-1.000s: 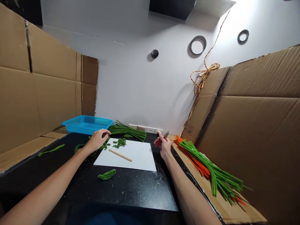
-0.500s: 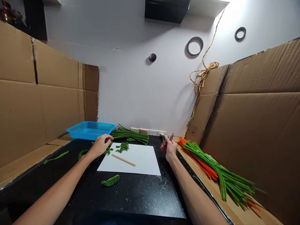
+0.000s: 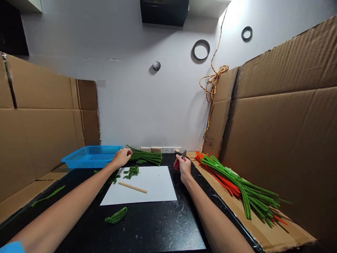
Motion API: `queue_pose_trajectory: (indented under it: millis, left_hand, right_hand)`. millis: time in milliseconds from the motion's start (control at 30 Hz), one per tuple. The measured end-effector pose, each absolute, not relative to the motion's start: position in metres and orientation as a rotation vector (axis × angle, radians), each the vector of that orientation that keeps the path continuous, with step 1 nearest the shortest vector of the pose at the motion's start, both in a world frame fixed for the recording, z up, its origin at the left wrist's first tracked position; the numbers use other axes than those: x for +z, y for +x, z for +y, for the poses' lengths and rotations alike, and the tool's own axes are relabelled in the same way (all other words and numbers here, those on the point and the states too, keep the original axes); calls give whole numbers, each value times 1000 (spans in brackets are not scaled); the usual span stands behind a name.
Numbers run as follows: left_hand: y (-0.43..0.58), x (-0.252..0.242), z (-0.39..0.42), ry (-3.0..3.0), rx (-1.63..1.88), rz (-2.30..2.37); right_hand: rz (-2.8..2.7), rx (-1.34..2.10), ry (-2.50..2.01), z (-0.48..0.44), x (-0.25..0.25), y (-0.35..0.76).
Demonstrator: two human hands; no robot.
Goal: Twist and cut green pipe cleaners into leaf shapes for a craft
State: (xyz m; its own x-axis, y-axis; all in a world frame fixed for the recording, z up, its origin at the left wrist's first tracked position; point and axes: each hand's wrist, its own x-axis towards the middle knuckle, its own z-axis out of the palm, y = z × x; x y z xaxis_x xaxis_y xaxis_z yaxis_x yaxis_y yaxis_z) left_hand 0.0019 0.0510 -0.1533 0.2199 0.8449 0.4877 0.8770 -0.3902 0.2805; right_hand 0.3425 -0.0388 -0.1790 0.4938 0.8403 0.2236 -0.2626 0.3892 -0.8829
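Pliers grasped by right hand, grip of left hand not discernible; green stems, twelve o'clock from paper, could be scattered if one is tugged.

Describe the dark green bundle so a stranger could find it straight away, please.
Start at the white sheet on the black table. Just beyond its far edge, right of the blue basket, lies the dark green bundle. It is long and nearly straight, unlike the curled green pieces on the sheet, and darker than the bright green bundle further right.
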Motion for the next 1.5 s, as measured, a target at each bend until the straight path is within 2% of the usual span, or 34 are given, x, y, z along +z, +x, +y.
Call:
queue_pose_trajectory:
  millis: [400,1100,1500]
  left_hand:
    - [36,-173,92,-2458,-649,-1602]
    - [39,-173,87,-2377,-404,-1595]
    - [43,-129,60,-2410,-484,-1617]
  right_hand:
    - [-828,776,-934,-32,-185,345]
    - [-939,713,-1042,-26,-196,344]
    - [-1065,608,-1122,-25,-195,344]
